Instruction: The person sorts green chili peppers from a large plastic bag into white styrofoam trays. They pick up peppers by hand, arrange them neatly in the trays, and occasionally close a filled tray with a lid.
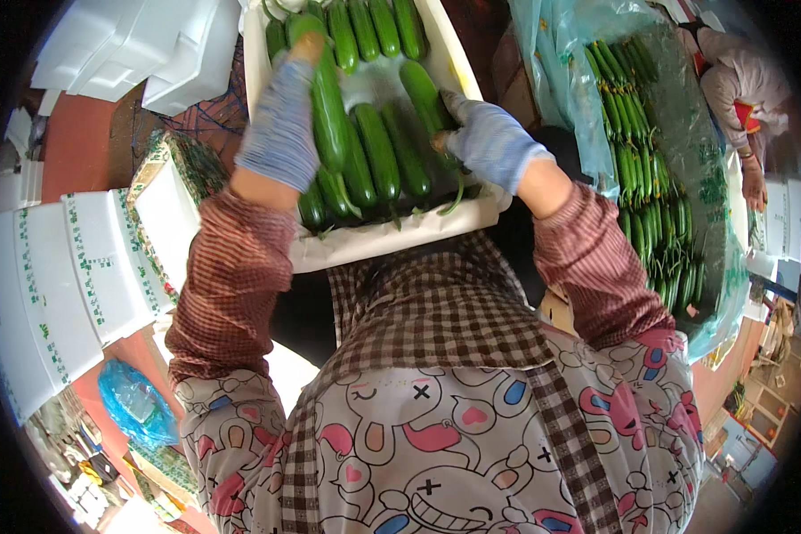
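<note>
Directly before me is a foam box (400, 252) lined with pale paper, holding cucumbers in two rows. My left hand (280, 123), in a blue-grey knit glove, grips a long cucumber (330, 127) above the near row's left side. The glove leaves the thumb tip bare. My right hand (490, 137), gloved alike, holds another cucumber (422, 93) at the box's right side; its lower end is partly hidden by the fingers. Between the hands lie near-row cucumbers (378, 150), stems towards me. The far row (364, 30) lies across the top, with bare lining (377, 87) between rows.
At right stands a large container lined with blue-green plastic (561, 87), holding many rows of cucumbers (631, 167). A co-worker (737, 80) bends beyond it. White foam boxes (173, 60) and printed white boxes (53, 287) stand at left, near a blue plastic bag (137, 400).
</note>
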Tool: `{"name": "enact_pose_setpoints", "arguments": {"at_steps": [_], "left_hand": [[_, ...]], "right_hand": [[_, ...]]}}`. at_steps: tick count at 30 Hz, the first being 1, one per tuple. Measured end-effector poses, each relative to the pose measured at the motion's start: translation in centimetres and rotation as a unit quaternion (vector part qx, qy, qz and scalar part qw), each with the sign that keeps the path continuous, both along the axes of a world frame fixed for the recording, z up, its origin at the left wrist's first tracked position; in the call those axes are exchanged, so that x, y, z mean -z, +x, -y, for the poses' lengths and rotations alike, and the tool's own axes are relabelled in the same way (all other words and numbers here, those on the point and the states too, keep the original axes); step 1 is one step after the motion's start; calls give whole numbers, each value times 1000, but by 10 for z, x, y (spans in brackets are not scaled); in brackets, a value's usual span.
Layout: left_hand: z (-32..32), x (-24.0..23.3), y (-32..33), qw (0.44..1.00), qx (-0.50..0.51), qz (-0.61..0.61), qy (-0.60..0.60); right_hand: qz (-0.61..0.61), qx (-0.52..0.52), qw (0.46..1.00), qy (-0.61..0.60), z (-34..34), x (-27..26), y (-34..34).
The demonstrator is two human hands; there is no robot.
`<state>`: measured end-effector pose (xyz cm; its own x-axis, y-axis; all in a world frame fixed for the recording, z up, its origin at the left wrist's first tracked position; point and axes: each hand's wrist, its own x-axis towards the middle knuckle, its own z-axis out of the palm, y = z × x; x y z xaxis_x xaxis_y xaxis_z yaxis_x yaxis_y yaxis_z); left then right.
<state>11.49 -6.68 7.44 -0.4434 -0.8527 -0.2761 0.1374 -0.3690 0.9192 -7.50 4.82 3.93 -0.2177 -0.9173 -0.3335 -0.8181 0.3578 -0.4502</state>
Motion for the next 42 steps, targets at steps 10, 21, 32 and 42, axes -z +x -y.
{"name": "enact_pose_setpoints", "arguments": {"at_steps": [10, 21, 32, 42], "left_hand": [[36, 0, -29, 941, -61, -115, -313], [37, 105, -97, 847, 262, 317, -336], [9, 99, -101, 556, 324, 509, -571], [-24, 79, -34, 585, 398, 368, -603]], "right_hand": [[-194, -209, 958, 39, -14, 5, 30], [-111, -122, 963, -211, -70, 10, 37], [-51, -144, 978, -141, -64, 32, 41], [127, 20, 880, -457, -140, -16, -133]]}}
